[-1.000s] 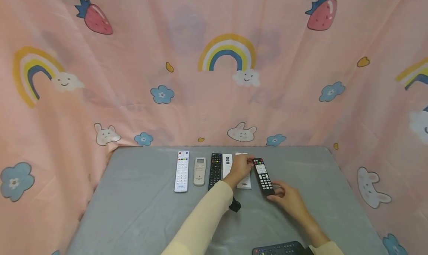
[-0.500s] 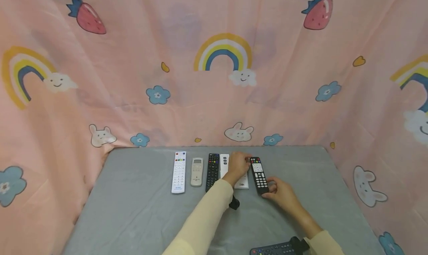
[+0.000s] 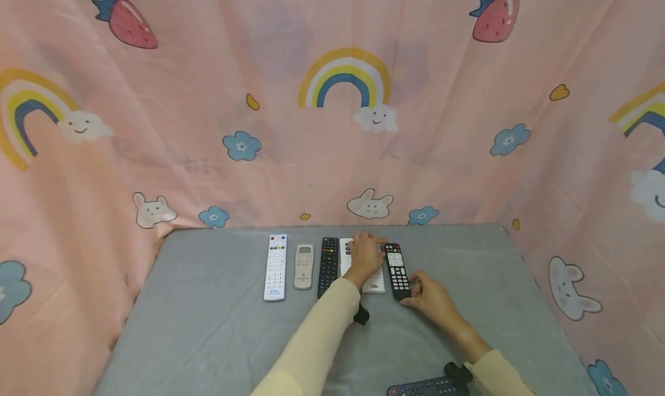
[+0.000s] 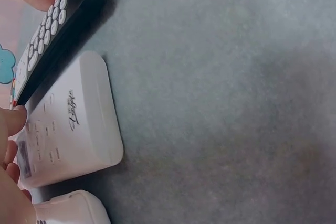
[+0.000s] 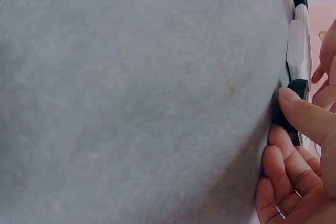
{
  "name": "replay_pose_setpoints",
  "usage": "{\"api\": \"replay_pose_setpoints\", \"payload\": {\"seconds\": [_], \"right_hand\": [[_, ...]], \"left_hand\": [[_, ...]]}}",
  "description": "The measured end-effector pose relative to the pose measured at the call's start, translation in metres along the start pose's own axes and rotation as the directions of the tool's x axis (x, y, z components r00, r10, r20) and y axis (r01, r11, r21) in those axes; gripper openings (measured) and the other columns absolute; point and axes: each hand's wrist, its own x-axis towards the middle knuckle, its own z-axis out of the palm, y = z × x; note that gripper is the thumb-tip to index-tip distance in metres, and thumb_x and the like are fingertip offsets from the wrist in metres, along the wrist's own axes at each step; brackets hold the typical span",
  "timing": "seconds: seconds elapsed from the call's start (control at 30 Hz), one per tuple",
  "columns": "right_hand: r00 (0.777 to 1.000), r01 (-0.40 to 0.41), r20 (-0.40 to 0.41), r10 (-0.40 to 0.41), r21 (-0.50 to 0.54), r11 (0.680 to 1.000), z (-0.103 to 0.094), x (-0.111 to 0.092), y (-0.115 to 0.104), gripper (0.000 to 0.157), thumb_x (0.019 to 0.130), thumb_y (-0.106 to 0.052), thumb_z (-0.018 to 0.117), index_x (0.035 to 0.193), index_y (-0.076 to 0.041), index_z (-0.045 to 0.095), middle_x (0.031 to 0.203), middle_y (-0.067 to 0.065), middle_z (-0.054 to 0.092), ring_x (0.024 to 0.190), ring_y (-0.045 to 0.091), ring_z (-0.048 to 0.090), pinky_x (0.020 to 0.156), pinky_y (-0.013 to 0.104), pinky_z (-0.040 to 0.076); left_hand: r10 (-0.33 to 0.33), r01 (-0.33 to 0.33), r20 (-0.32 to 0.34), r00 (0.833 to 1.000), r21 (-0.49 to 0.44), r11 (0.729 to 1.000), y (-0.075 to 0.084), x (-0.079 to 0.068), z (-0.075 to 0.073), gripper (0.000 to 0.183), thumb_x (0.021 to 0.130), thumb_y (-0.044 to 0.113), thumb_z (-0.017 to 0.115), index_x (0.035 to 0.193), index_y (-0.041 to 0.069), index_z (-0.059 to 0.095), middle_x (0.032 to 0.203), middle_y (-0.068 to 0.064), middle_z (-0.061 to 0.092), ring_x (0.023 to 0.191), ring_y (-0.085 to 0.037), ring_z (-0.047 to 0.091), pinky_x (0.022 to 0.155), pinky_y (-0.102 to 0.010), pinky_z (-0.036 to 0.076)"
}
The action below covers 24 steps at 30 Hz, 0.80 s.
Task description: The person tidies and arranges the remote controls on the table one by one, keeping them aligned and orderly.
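A black remote control point(image 3: 397, 272) with white buttons stands at the right end of a row of remotes. My right hand point(image 3: 428, 298) pinches its near end, the thumb against the end in the right wrist view. The left hand point(image 3: 366, 256) reaches over the white remote beside it, a fingertip touching the black remote's far end in the left wrist view. That wide white remote point(image 4: 63, 124), with dark lettering, lies close beside the black one and is partly hidden under the left hand. A narrower white remote point(image 3: 344, 263) lies left of it.
To the left are a black remote point(image 3: 328, 266), a small beige remote point(image 3: 303, 267) and a long white remote point(image 3: 275, 267). Another black remote point(image 3: 423, 387) lies near the front, by my right sleeve. A patterned pink curtain point(image 3: 291, 176) hangs behind the grey table point(image 3: 208, 332).
The black remote has slid slightly left, closer to the wide white remote, with both hands following it. The camera view has shifted slightly.
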Motion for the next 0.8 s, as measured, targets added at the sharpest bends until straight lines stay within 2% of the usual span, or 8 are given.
{"api": "replay_pose_setpoints", "payload": {"seconds": [0.3,0.63,0.8], "right_hand": [[1.000,-0.013,0.008,0.012,0.049,0.999,0.003,-0.001,0.005,0.052,0.071,-0.015,0.087,0.113,0.000,0.059,0.072,0.000,0.059,0.059,0.003,0.047,0.055,0.020,0.040],[1.000,-0.019,0.004,0.019,0.066,0.998,0.005,-0.001,0.003,0.053,0.071,-0.014,0.088,0.112,0.000,0.059,0.071,0.000,0.060,0.057,0.004,0.047,0.054,0.021,0.040],[0.998,-0.027,0.056,0.022,0.093,0.995,-0.002,0.000,0.002,0.054,0.072,-0.014,0.086,0.115,0.002,0.057,0.073,0.002,0.063,0.059,0.004,0.051,0.055,0.021,0.043]], "left_hand": [[0.019,-0.019,-0.003,1.000,0.032,0.999,-0.005,0.000,0.006,0.030,0.091,0.027,0.070,0.121,0.030,0.071,0.120,0.000,0.057,0.105,-0.017,0.042,0.083,-0.032,0.033],[0.012,-0.012,-0.003,1.000,0.057,0.998,-0.005,0.000,0.011,0.031,0.093,0.028,0.068,0.124,0.029,0.069,0.117,0.001,0.055,0.104,-0.016,0.041,0.088,-0.034,0.034],[0.043,-0.043,-0.004,0.999,0.043,0.998,-0.005,0.000,0.007,0.029,0.093,0.030,0.067,0.121,0.026,0.071,0.120,-0.001,0.058,0.108,-0.018,0.045,0.088,-0.035,0.036]]}}
